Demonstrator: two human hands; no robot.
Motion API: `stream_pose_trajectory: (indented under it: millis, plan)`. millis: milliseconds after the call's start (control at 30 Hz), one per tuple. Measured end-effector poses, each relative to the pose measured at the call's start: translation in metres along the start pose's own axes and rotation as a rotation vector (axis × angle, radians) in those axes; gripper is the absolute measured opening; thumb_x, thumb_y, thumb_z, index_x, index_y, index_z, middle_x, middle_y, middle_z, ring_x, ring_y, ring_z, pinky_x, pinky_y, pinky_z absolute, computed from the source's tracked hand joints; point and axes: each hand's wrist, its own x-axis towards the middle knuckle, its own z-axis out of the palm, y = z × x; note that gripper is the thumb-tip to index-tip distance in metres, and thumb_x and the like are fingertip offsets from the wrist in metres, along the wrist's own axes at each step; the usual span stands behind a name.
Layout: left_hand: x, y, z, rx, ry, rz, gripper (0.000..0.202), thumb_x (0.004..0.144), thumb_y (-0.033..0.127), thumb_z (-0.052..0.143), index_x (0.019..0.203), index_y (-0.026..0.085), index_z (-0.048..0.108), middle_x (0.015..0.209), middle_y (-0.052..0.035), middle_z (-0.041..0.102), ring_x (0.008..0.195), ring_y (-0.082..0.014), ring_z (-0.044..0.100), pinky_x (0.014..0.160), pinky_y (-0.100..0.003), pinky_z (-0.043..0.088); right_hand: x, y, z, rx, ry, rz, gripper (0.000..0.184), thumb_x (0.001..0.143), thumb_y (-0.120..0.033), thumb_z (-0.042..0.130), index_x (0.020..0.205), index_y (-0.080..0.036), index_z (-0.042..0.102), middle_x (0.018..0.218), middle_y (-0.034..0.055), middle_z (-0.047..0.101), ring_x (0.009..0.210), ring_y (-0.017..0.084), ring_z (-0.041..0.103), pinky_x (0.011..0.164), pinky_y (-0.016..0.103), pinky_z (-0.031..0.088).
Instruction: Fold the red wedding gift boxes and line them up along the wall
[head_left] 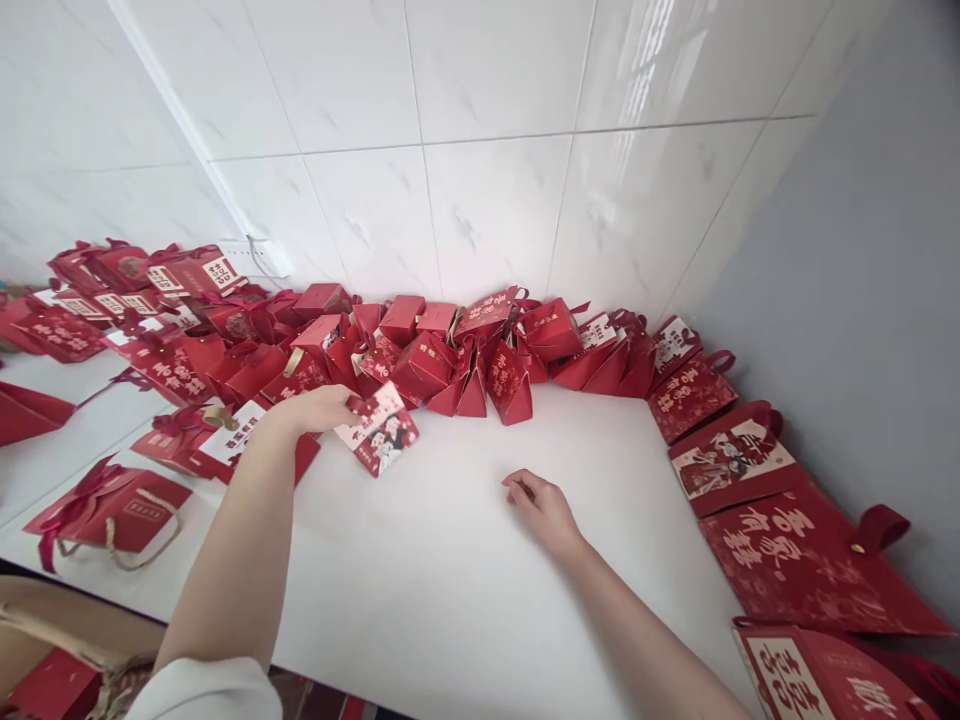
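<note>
My left hand (321, 408) reaches to the left middle of the table. Its fingers are closed on the top edge of a small red gift box (384, 432) with a cartoon couple and a pale printed panel on its face. Just behind that box lies a dense row of red gift boxes (426, 366). My right hand (546, 512) hovers over the white tabletop (450, 590), right of the box. Its fingers are curled in with nothing visible in them.
A red box with a rope handle (135, 508) stands at the left. Larger red gift bags (795, 550) with ribbon loops line the right side by the grey wall (862, 300). White wall tiles (495, 220) rise behind, with a power strip (259, 258). An open carton (52, 620) sits lower left.
</note>
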Motion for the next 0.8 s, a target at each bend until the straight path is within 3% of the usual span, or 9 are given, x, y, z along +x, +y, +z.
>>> stream_pose_trajectory:
  millis: [100,200,333,400,500,600,700,800]
  plan:
    - [-0.015,0.003,0.007,-0.1,-0.312,0.192,0.026,0.059,0.031,0.075,0.081,0.017,0.072,0.076,-0.0024,0.071,0.074,-0.0234,0.067,0.068,-0.028,0.052,0.001,0.001,0.001,-0.007,0.001,-0.004,0.025,0.092,-0.039,0.044,0.093,-0.026,0.064,0.077,0.0006,0.067,0.071,0.021,0.06,0.071,0.032,0.043]
    - [-0.021,-0.002,0.037,-0.379,-0.429,0.311,0.037,0.068,0.035,0.074,0.101,0.019,0.07,0.093,-0.005,0.074,0.093,-0.0261,0.068,0.086,-0.034,0.052,0.0,-0.001,0.0,0.009,0.006,-0.007,0.026,0.093,-0.042,0.044,0.094,-0.026,0.063,0.079,0.001,0.067,0.073,0.02,0.06,0.071,0.032,0.044]
    - [-0.014,-0.02,0.108,-0.647,-0.339,0.279,0.063,0.062,0.034,0.081,0.119,0.018,0.061,0.103,-0.0092,0.073,0.098,-0.0284,0.068,0.092,-0.043,0.052,-0.004,-0.008,-0.002,0.049,0.02,-0.05,0.027,0.094,-0.046,0.044,0.099,-0.025,0.06,0.09,0.0031,0.068,0.081,0.021,0.062,0.076,0.034,0.046]
    - [-0.009,-0.024,0.144,-0.633,-0.371,0.282,0.066,0.056,0.035,0.085,0.115,0.013,0.063,0.103,-0.0144,0.073,0.095,-0.0316,0.068,0.088,-0.046,0.053,-0.006,-0.013,-0.002,0.064,0.015,-0.115,0.024,0.093,-0.046,0.047,0.098,-0.025,0.057,0.106,0.0052,0.067,0.096,0.022,0.063,0.086,0.036,0.046]
    - [-0.003,-0.017,0.185,-0.659,-0.388,0.365,0.073,0.06,0.035,0.085,0.124,0.014,0.058,0.119,-0.0167,0.067,0.106,-0.0317,0.065,0.094,-0.045,0.051,-0.007,-0.015,-0.001,0.071,0.013,-0.234,0.022,0.089,-0.044,0.056,0.098,-0.024,0.055,0.133,0.0072,0.056,0.123,0.025,0.052,0.103,0.04,0.04]
    - [0.003,0.0,0.206,-0.657,-0.407,0.481,0.07,0.065,0.037,0.081,0.127,0.015,0.055,0.127,-0.0164,0.063,0.113,-0.0321,0.061,0.097,-0.045,0.049,-0.002,-0.008,-0.001,0.124,0.104,-0.223,0.031,0.085,-0.045,0.061,0.108,-0.024,0.054,0.138,0.0091,0.051,0.126,0.025,0.049,0.105,0.042,0.039]
    - [0.006,0.015,0.215,-0.631,-0.408,0.579,0.06,0.072,0.042,0.075,0.123,0.014,0.057,0.124,-0.0152,0.064,0.112,-0.032,0.061,0.098,-0.045,0.048,0.005,0.0,-0.003,0.185,0.267,-0.134,0.029,0.085,-0.047,0.06,0.102,-0.023,0.057,0.144,0.0095,0.043,0.133,0.025,0.043,0.109,0.042,0.036]
    - [0.004,0.023,0.223,-0.722,-0.289,0.565,0.057,0.079,0.045,0.067,0.126,0.018,0.051,0.123,-0.0128,0.065,0.111,-0.0286,0.062,0.095,-0.042,0.05,0.008,0.001,-0.007,0.266,0.266,-0.095,0.03,0.085,-0.048,0.06,0.1,-0.023,0.058,0.14,0.0096,0.048,0.13,0.026,0.046,0.108,0.041,0.038]
